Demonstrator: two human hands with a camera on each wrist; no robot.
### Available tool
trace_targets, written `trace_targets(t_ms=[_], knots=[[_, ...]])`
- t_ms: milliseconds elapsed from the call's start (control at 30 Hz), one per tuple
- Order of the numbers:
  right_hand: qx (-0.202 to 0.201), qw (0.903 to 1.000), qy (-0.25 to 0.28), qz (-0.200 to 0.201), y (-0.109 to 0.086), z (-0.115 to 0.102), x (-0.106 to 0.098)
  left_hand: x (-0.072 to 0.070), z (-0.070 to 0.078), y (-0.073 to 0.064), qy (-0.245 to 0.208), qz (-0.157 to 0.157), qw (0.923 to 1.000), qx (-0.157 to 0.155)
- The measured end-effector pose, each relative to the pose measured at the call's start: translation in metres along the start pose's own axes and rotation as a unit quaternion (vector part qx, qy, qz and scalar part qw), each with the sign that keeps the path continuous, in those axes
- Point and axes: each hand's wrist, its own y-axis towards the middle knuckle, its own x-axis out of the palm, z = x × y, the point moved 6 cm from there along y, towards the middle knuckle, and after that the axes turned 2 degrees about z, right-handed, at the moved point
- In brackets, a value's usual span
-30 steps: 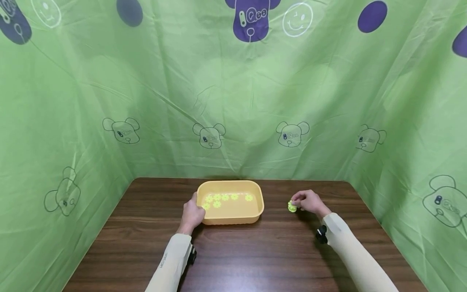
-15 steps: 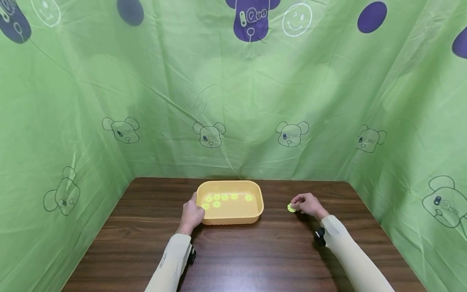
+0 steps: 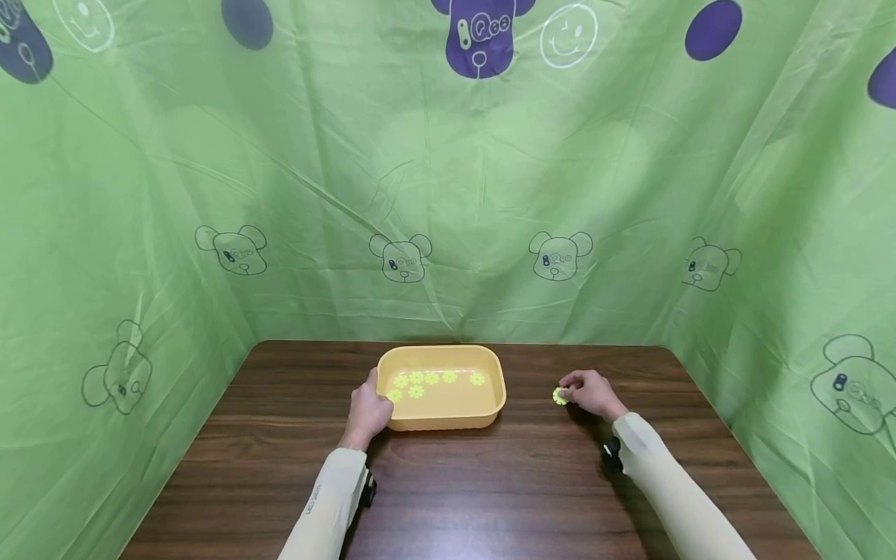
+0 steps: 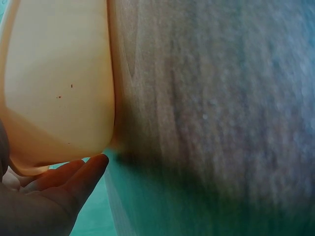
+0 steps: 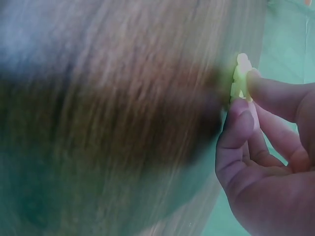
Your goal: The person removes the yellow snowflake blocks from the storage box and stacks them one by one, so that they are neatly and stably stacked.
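A shallow yellow plastic basin (image 3: 448,423) stands on the table. My left hand (image 3: 369,408) grips its left end; in the left wrist view the fingers (image 4: 91,177) lie along the outside of the basin wall (image 4: 59,98). Several yellow-green flower-shaped pieces (image 3: 416,391) lie on the basin floor, mostly toward its left side. To the right of the basin, my right hand (image 3: 593,393) pinches another yellow-green flower-shaped piece (image 3: 559,396) between thumb and fingertips, close over the table. The right wrist view has this flower (image 5: 241,78) nearly edge-on, partly covered by the fingers.
The dark wood-grain table (image 3: 483,498) reaches back to a green printed curtain (image 3: 483,303), which encloses it at the back and both sides. A small black device (image 3: 367,490) sits at the left wrist, with a similar black device (image 3: 612,455) at the right.
Two overlapping flower shapes showed at the right fingertips a second ago; now one shows. The right hand has shifted slightly down and left. Left hand and basin have stayed put.
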Motion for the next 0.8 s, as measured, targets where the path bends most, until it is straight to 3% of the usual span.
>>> trace_targets(t_ms=[267, 800], knots=[[0.02, 0.9996, 0.016, 0.007, -0.0009, -0.0012, 0.0013, 0.0003, -0.0005, 0.0008, 0.004, 0.0, 1.0, 0.001], [0.007, 0.9999, -0.009, 0.007, -0.0011, -0.0026, 0.0023, -0.0009, 0.0009, -0.0001, 0.011, -0.001, 0.9999, -0.003]])
